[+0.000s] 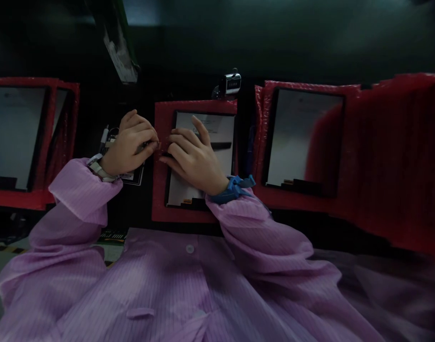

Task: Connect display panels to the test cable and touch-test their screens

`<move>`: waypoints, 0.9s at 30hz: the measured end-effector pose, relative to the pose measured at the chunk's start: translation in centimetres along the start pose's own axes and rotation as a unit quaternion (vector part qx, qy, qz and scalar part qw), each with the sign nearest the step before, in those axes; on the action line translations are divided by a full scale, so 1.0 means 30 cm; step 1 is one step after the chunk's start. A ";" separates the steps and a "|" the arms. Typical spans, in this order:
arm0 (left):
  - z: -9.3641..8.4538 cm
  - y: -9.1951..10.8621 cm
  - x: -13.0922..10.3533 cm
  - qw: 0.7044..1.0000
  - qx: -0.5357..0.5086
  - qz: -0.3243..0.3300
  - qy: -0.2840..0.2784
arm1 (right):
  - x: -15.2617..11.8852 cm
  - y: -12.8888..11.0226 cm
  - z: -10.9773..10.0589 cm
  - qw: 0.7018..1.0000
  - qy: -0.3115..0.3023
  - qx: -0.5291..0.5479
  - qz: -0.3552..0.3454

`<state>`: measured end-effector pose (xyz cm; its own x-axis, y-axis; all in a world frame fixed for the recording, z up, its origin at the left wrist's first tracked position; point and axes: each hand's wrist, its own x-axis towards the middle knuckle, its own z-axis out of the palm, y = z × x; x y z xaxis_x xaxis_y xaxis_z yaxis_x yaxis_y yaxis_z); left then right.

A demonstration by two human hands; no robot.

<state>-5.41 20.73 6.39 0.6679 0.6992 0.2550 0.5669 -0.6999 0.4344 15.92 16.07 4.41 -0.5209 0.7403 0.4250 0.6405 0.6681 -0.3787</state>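
Left hand (133, 144): curled, thumb meeting finger — cannot tell if pinching anything.
Right hand (198, 159): half-open over the panel (224, 162), holding nothing visible.
Panel: beneath right hand — on red sheet (160, 194).
Table (143, 97): dark; red wrapping (351, 190) beyond each hand.
Room: dim.

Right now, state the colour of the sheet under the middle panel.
The sheet is red, best seen in the head view.

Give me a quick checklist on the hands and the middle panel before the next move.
1. Middle panel lying over its red sheet: ok.
2. Right hand clear of the panel: not ok, it is over it.
3. Left hand empty: cannot tell, the fingertips are bunched.
4. Blue wrist band on, right side: ok.
5. Pen off the panel: ok, it is by the left wrist.
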 end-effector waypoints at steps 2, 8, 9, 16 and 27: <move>0.000 -0.002 -0.001 1.000 -0.001 0.005 0.004 | -0.001 -0.008 -0.001 1.000 -0.001 -0.024 0.000; -0.003 0.010 0.007 1.000 -0.007 -0.018 -0.007 | -0.001 -0.005 0.008 0.998 -0.025 -0.036 0.042; -0.003 0.013 0.008 1.000 -0.009 -0.025 -0.006 | 0.000 -0.003 0.008 0.998 -0.030 -0.037 0.049; -0.009 0.023 0.012 0.999 -0.021 -0.045 -0.017 | 0.002 -0.004 0.004 0.996 -0.058 -0.045 0.049; 0.001 0.000 0.003 0.999 -0.025 -0.008 -0.024 | 0.004 -0.008 -0.009 0.996 -0.066 -0.039 0.045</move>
<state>-5.34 20.80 6.40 0.6814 0.7022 0.2066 0.5537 -0.6791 0.4819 15.86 15.97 4.78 -0.5256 0.8037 0.2791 0.7268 0.5947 -0.3437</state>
